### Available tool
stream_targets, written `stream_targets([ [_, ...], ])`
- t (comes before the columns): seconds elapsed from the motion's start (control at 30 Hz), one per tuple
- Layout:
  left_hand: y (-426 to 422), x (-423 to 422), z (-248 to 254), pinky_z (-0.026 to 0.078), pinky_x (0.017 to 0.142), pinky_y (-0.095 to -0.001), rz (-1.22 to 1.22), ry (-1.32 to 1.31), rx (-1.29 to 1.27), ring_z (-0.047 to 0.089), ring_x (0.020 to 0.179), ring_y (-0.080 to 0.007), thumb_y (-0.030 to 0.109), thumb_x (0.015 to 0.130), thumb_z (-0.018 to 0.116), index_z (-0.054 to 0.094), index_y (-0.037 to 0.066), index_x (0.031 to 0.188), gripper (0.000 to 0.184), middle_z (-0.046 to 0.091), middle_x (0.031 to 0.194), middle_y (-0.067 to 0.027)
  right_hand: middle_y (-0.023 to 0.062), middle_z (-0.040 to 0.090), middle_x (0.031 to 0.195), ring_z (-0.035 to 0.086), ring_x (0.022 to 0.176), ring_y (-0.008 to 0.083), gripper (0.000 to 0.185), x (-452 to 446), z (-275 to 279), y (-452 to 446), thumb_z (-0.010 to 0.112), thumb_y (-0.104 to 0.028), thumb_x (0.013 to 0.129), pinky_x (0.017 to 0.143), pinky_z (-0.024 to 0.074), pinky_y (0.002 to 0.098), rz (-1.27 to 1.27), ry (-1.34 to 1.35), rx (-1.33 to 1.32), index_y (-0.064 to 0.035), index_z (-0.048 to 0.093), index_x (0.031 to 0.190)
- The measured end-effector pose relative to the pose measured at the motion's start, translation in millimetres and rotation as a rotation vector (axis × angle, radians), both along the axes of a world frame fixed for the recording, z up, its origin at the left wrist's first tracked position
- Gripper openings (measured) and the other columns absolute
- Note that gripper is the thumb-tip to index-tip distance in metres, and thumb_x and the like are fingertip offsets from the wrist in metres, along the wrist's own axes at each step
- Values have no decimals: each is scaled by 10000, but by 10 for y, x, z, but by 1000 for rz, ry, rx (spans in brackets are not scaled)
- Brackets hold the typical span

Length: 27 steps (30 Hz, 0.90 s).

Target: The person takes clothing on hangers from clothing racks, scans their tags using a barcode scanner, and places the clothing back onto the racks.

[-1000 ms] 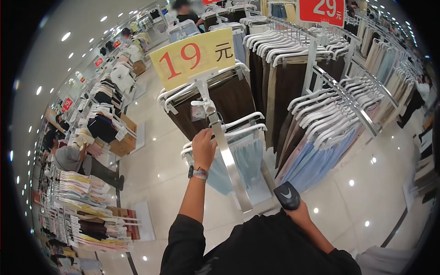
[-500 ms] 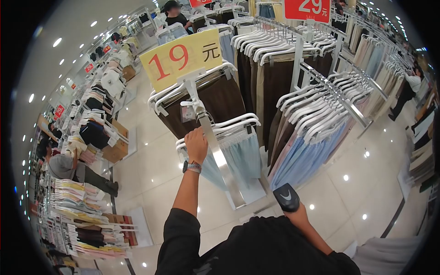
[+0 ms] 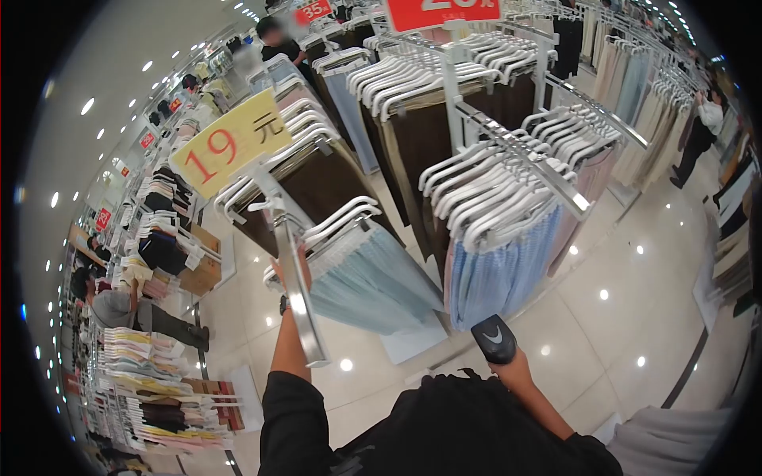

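My left hand (image 3: 305,272) reaches up behind the bare end of a metal display rail (image 3: 294,285), which hides much of it. It is beside white hangers (image 3: 341,218) carrying light blue trousers (image 3: 369,278). Blur and the rail keep me from telling whether its fingers grip anything. Lower right, my right hand (image 3: 512,371) is closed around a black handheld scanner (image 3: 494,339), its rounded head pointing up and forward. A yellow sign reading 19 元 (image 3: 230,143) is mounted over the rail, with dark brown trousers (image 3: 317,186) hanging behind the light blue ones.
Blue checked trousers (image 3: 504,270) hang from a second rail (image 3: 532,163) ahead to the right. Red price signs (image 3: 444,12) stand above the racks. One person (image 3: 119,305) is at the left racks, another (image 3: 282,47) at the back, a third (image 3: 700,131) far right.
The view has swung to the right, so the racks sit further left. My left hand has gone behind the rail, and the light blue trousers are spread and slanted. The right hand keeps the scanner.
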<state>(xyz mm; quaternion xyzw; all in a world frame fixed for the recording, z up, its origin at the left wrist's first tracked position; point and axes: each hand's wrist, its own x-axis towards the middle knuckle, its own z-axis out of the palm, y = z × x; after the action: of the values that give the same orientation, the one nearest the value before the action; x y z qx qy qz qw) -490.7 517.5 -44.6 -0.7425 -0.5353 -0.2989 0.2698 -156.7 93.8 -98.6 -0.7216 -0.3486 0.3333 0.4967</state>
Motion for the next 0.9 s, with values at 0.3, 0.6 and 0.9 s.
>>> stream_targets([
  [0.3, -606, 451, 397, 358, 1043, -425, -124, -324, -237, 463, 1242, -339, 148, 948, 502, 455, -17, 1334, 422, 485, 1335, -219, 67, 627, 702, 610, 598, 144, 239, 773, -182, -517, 721, -25, 726, 558, 486, 293, -46, 100, 45, 16, 586, 918],
  [0.6, -1386, 2062, 297, 437, 915, -415, -569, -131, -303, 576, 1023, -327, 53, 834, 588, 631, 20, 990, 165, 635, 1039, -134, 153, 675, 829, 669, 759, 257, 384, 1357, -168, -1013, 736, -65, 661, 712, 515, 355, -129, 199, -62, 34, 608, 1009],
  [0.9, -1639, 3832, 854, 448, 924, -395, -995, 242, -22, 551, 1096, -289, 131, 809, 622, 557, 34, 1180, 389, 580, 1170, -118, 65, 619, 710, 617, 580, 154, 269, 1536, -93, -1449, 737, -62, 733, 542, 494, 289, -250, 287, -7, 20, 569, 927],
])
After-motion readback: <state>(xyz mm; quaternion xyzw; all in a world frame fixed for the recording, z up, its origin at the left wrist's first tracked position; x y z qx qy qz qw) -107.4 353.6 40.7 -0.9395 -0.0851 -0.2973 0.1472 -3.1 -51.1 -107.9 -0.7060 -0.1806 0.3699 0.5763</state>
